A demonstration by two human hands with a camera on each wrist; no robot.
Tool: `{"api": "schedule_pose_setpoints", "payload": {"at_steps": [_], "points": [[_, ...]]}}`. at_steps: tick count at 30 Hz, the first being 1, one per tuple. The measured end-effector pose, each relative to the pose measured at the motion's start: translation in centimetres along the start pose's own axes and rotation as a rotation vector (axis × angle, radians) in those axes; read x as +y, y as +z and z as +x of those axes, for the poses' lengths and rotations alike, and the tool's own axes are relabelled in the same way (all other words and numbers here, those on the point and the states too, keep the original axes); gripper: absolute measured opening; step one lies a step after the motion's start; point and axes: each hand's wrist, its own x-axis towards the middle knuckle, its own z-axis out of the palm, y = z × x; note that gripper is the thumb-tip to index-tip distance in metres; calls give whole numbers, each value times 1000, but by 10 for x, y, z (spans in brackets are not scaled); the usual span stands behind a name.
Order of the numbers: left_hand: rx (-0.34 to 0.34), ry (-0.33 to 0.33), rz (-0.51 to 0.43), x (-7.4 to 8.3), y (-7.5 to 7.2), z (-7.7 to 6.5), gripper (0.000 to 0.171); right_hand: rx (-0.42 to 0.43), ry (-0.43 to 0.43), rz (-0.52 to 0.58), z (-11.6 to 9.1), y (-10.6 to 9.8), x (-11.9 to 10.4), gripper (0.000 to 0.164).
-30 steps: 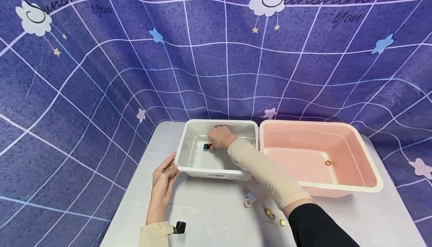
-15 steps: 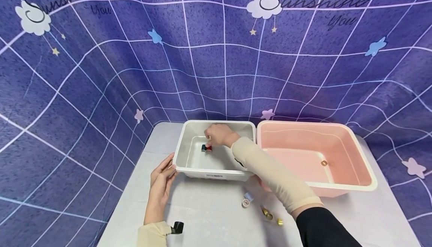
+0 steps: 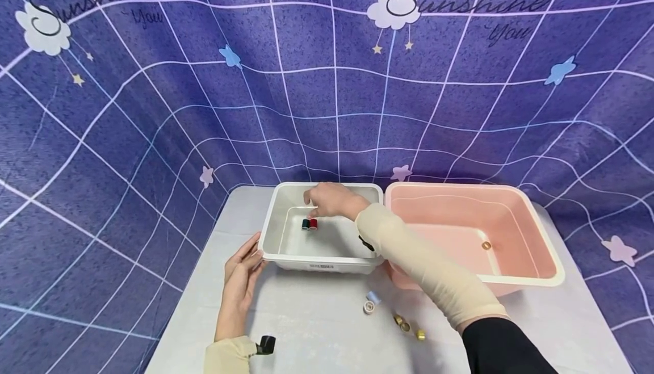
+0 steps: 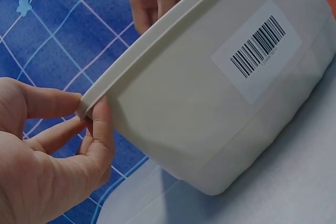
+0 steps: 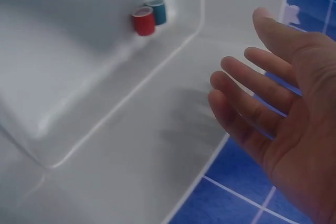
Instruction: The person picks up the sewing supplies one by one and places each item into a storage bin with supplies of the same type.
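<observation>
My left hand (image 3: 240, 283) pinches the rim of the white plastic bin (image 4: 173, 103) at its front left corner, thumb and fingertips on either side of the edge. Inside that bin a small red spool (image 3: 313, 224) stands close beside a dark teal spool (image 3: 305, 224); the right wrist view shows the red spool (image 5: 143, 21) partly in front of the teal spool (image 5: 158, 12). Above them hovers my right hand (image 3: 334, 199), holding nothing, its fingers loosely extended and apart from both spools.
To the right stands a pink bin (image 3: 554, 255) with a small brownish ring (image 3: 486, 245) in it. On the table in front lie a light blue spool (image 3: 374, 297), a white spool (image 3: 369, 307) and several gold pieces (image 3: 421, 335). A patterned blue curtain (image 3: 286, 124) hangs behind.
My right hand has let go of the red spool, which now stands by the teal one, and has drawn up and away with its fingers spread. The left hand keeps its hold.
</observation>
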Motion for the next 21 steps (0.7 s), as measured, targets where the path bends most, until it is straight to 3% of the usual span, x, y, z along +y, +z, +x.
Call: {"api": "schedule_pose_setpoints", "payload": {"at_steps": [12,21], "points": [[-12,12,-10,0,1,-1,57,41,-9,30,-35,-28,-9,38],[-1,20,-11,-2,-2,-3,57,130,-25,77,-66,-34,-15,38]]}}
